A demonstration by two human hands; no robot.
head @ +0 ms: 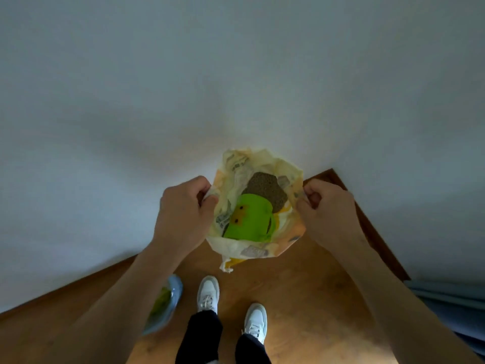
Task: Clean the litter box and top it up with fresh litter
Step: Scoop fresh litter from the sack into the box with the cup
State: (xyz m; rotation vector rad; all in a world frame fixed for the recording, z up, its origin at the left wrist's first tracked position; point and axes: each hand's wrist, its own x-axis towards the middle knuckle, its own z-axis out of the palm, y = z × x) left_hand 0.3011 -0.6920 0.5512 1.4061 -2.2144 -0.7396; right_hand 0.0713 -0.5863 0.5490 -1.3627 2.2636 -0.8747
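A yellow and orange litter bag (252,249) stands on the wooden floor in a corner, its mouth spread wide. Inside lie brown-grey litter (265,191) and a bright green scoop (249,219). My left hand (183,206) pinches the bag's left rim. My right hand (322,206) pinches the right rim. Both hands hold the opening apart. The litter box is not in view.
White walls meet in the corner just behind the bag. A pale blue plastic item with something green in it (165,303) lies on the wooden floor (301,285) under my left forearm. My two white shoes (231,308) stand close before the bag. Grey-blue fabric (451,306) shows at the right.
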